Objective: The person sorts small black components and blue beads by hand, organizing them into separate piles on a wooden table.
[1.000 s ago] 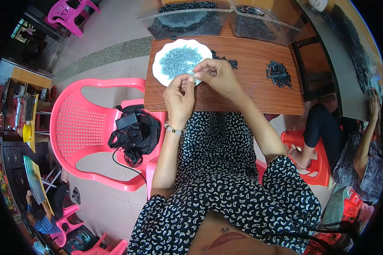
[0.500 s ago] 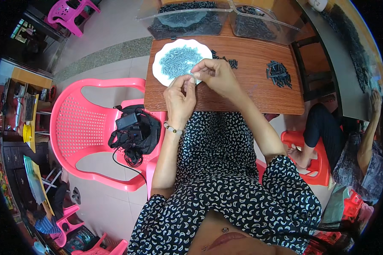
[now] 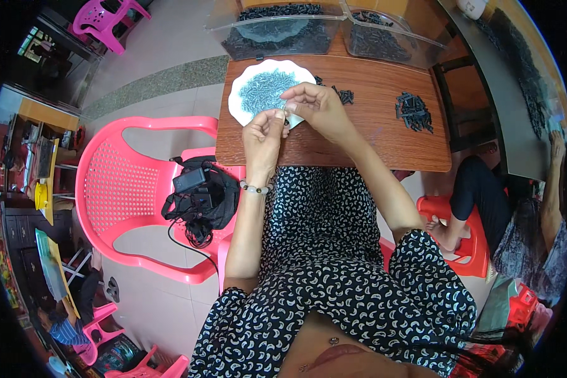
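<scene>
My left hand (image 3: 263, 135) is closed in a pinch at the near edge of a white scalloped plate (image 3: 235, 108), a small dark piece (image 3: 286, 118) showing at its fingertips. Right beside it, my right hand (image 3: 318, 110) is bent over the plate's right side, thumb and forefinger brought together. Whatever lies between those fingertips is too small to make out. Many tiny clear, bluish-grey pieces (image 3: 263, 88) are heaped on the plate. Behind my right hand lies a small group of short black parts (image 3: 344, 96), partly hidden.
Black parts (image 3: 414, 113) form a pile on the brown table (image 3: 375, 148). Two clear bins (image 3: 283, 47) (image 3: 384, 47) of black pieces stand at its far edge. A pink chair (image 3: 116, 183) with a black bag (image 3: 214, 198) is at left. Another person sits at right by a dark table (image 3: 523, 126).
My left hand has turned, and a dark piece now shows at its fingertips. My right hand's fingertips have parted slightly from the left hand's.
</scene>
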`<state>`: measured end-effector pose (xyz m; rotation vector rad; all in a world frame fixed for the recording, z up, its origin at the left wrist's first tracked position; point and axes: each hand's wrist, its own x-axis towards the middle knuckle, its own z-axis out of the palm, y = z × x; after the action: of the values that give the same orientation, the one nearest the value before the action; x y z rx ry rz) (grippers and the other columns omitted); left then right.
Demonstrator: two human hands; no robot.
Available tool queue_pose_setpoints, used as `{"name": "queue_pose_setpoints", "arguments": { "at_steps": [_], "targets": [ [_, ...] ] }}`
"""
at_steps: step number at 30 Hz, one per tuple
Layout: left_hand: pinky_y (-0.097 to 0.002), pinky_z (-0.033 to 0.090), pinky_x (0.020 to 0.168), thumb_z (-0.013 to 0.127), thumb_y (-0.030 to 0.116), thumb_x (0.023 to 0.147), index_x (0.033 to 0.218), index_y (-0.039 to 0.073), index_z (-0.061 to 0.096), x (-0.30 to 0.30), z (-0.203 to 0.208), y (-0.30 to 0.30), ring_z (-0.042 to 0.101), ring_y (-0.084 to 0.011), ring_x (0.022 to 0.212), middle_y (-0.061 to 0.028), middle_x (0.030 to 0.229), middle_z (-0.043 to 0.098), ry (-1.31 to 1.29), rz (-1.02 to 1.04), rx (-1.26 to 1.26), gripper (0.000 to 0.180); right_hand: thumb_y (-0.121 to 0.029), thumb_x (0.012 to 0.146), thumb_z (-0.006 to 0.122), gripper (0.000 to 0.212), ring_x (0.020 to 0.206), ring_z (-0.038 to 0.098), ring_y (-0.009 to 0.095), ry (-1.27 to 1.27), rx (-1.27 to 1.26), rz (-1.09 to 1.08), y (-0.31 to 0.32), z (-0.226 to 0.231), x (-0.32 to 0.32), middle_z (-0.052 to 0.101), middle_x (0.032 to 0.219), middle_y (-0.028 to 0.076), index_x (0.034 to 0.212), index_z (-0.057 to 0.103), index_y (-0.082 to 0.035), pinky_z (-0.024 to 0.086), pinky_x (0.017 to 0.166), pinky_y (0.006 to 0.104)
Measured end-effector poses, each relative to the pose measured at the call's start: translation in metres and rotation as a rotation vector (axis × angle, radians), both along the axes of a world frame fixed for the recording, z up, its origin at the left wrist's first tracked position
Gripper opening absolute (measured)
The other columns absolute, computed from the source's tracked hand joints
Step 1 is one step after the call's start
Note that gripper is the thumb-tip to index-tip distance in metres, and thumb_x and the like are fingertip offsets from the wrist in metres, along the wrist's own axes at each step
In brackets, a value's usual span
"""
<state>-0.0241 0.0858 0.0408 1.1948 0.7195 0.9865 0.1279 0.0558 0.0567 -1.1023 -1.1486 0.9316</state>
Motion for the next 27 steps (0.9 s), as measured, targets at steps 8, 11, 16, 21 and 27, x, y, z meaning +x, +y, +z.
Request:
{"name": "queue_pose_setpoints", "arguments": {
  "at_steps": [8,11,16,21,27],
  "targets": [
    [-0.0177,0.043,0.059,0.06,0.016,0.094,0.094,-0.002,0.065,0.005,-0.003,-0.003,0.053,-0.0014,0.065,0.0008,0.077,0.065,0.163,0.134,0.169,0.019,-0.011,0.087,0.065,0.017,0.073,0.059,0.005,-0.08,0.005,-0.044,0.007,-0.01,0.004,0.067,0.083,0.002,0.096,0.066,0.003,0.048,0.066,0.0214],
    [-0.0198,0.043,0.058,0.06,0.015,0.093,0.093,-0.003,0.065,0.008,0.003,-0.005,0.052,-0.0028,0.064,-0.0005,0.076,0.065,0.215,0.197,0.25,0.019,-0.014,0.087,0.066,0.018,0.069,0.057,0.004,-0.138,0.0,-0.069,0.007,-0.008,0.002,0.067,0.078,0.001,0.092,0.067,0.003,0.047,0.062,0.0219],
    [-0.0283,0.045,0.057,0.061,0.011,0.09,0.093,-0.002,0.065,0.009,0.005,-0.006,0.056,-0.0133,0.058,-0.0086,0.071,0.063,0.429,0.307,0.521,0.014,-0.018,0.086,0.069,0.022,0.063,0.056,0.004,-0.293,-0.028,-0.132,0.004,0.0,0.002,0.066,0.069,0.001,0.084,0.068,0.004,0.046,0.057,0.023],
    [-0.0356,0.045,0.056,0.06,0.009,0.088,0.091,-0.001,0.065,0.01,0.006,-0.007,0.055,-0.024,0.057,-0.0147,0.073,0.06,0.47,0.366,0.718,0.012,-0.022,0.086,0.07,0.024,0.064,0.052,0.003,-0.444,-0.147,-0.147,0.001,0.007,0.002,0.064,0.07,0.0,0.085,0.068,0.002,0.042,0.056,0.0228],
    [-0.0321,0.044,0.055,0.06,0.01,0.089,0.093,-0.001,0.065,0.014,0.004,-0.009,0.055,-0.0183,0.057,-0.0125,0.07,0.06,0.443,0.337,0.613,0.013,-0.019,0.086,0.069,0.022,0.061,0.05,0.004,-0.421,-0.112,-0.156,-0.001,0.005,0.001,0.063,0.067,0.0,0.086,0.068,0.002,0.042,0.056,0.0236]
  ]
}}
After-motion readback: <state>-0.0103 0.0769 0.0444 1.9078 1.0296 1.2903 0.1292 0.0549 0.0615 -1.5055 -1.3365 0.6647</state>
